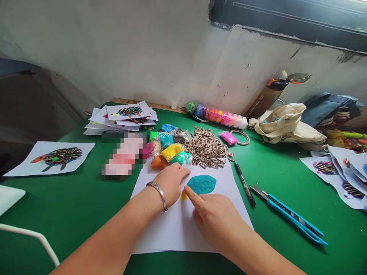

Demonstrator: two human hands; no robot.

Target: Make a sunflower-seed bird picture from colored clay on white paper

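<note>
A white sheet of paper (177,225) lies on the green table (71,206) in front of me. A flat teal clay patch (201,184) is pressed onto it, with a small yellow clay bit (184,196) at its left edge. My right hand (213,215) has its index finger stretched out, the tip pressing beside the yellow bit; the other fingers are curled. My left hand (171,182), a silver bracelet on its wrist, rests on the paper with fingers bent together, touching the paper just left of the teal patch.
Small bags of coloured clay (169,147) and a heap of sunflower seeds (207,148) lie behind the paper. To the right lie a black pen (244,184) and a blue utility knife (289,214). Finished seed pictures (56,156) sit at left, back left and right. Cloth bags (283,124) stand at the back right.
</note>
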